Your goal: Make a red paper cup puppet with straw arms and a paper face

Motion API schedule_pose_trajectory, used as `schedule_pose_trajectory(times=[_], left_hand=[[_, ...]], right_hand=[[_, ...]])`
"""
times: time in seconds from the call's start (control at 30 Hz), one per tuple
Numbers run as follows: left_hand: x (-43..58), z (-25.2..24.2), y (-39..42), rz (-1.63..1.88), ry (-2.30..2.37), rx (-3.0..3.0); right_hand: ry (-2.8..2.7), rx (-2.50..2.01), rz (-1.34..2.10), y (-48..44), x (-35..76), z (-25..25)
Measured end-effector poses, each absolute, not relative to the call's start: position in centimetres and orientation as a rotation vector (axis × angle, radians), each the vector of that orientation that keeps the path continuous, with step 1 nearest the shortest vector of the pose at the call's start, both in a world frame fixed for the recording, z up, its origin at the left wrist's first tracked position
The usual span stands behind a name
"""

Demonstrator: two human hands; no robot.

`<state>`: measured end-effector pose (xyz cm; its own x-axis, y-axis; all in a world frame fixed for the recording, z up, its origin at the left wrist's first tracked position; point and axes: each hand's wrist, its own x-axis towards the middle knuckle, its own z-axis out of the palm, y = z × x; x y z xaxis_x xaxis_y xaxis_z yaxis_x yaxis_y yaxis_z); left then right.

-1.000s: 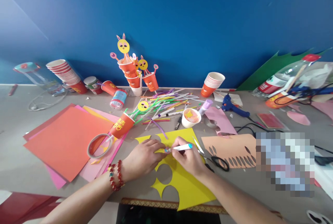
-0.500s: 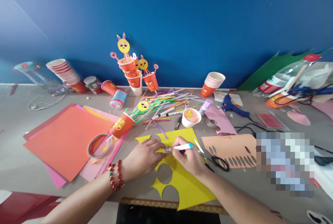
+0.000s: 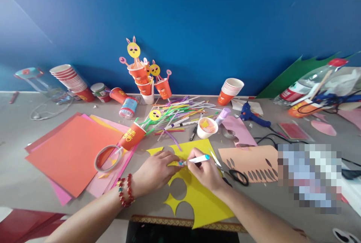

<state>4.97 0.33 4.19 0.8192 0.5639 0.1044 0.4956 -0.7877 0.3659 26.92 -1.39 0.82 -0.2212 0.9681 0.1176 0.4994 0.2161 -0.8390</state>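
Drawing now, I'd judge: over the yellow sheet (image 3: 205, 196), my right hand (image 3: 205, 171) pinches the white marker (image 3: 199, 159), tip at a small piece (image 3: 180, 163). From afar I can't tell if my left hand (image 3: 156, 169) beside it pinches or presses; the next stroke wants steadiness.

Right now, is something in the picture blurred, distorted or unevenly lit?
Head view throughout: coarse pixels block detail beside the peach sheet; the left cup stack leans, perhaps from lens stretch; the blue wall pales leftward; the marker in the right hand looks sharp.
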Motion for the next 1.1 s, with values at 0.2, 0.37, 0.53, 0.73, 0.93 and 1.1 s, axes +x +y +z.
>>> schedule_pose_trajectory(times=[0.2,0.37,0.53,0.73,0.93,1.1], left_hand=[[5.0,4.3,0.3,0.309,0.807,2.665],[5.0,4.3,0.3,0.331,0.802,2.662],[5.1,4.3,0.3,0.323,0.827,2.625],[5.2,3.9,0.4,0.416,0.858,2.554],[5.2,4.4,0.5,0.603,0.784,2.437],[5.1,5.2,0.6,0.77,0.923,2.077]], right_hand=[[-1.813,-1.36,0.898,-1.4,26.8,0.9],[-1.712,-1.334,0.945,-1.4,26.9,1.0],[-1.44,-1.235,1.095,-1.4,27.0,1.1],[-1.318,-1.135,1.102,-1.5,27.1,1.5],[-1.306,-1.153,1.06,-1.7,27.5,3.1],[-1.324,-1.104,1.007,-2.0,28.4,3.9]])
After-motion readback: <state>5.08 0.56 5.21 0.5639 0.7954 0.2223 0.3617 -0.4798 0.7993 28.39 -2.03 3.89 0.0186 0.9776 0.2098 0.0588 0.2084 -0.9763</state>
